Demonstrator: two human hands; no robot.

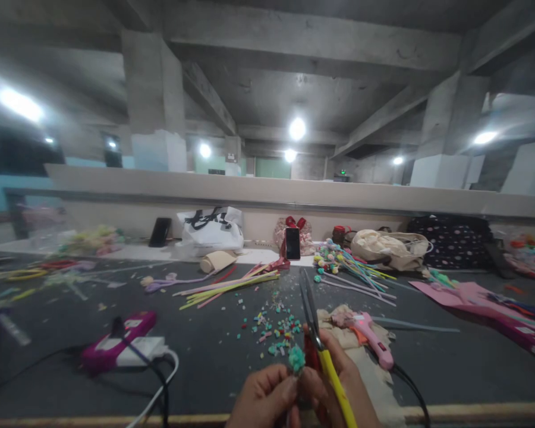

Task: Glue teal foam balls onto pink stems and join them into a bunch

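My left hand [267, 393] is closed in a pinch beneath a small teal fuzzy flower [296, 359], with its stem mostly hidden by the fingers. Yellow-handled scissors [312, 315] rest in my right hand [345, 377], their metal blades pointing up and away from me. The right fingertips are close against the base of the flower; whether they also grip it I cannot tell. Just beyond the hands lie many small coloured clippings [276, 326]. To the right, a pink hot glue gun [370, 339] lies on a beige cloth [374, 386].
Fuzzy stems [232, 286] and finished flowers [334, 258] lie farther back. A phone [292, 244] stands upright at the back. On the left are a purple power strip [116, 345] and a white charger [140, 351] with cables. A pink sheet [459, 300] lies right.
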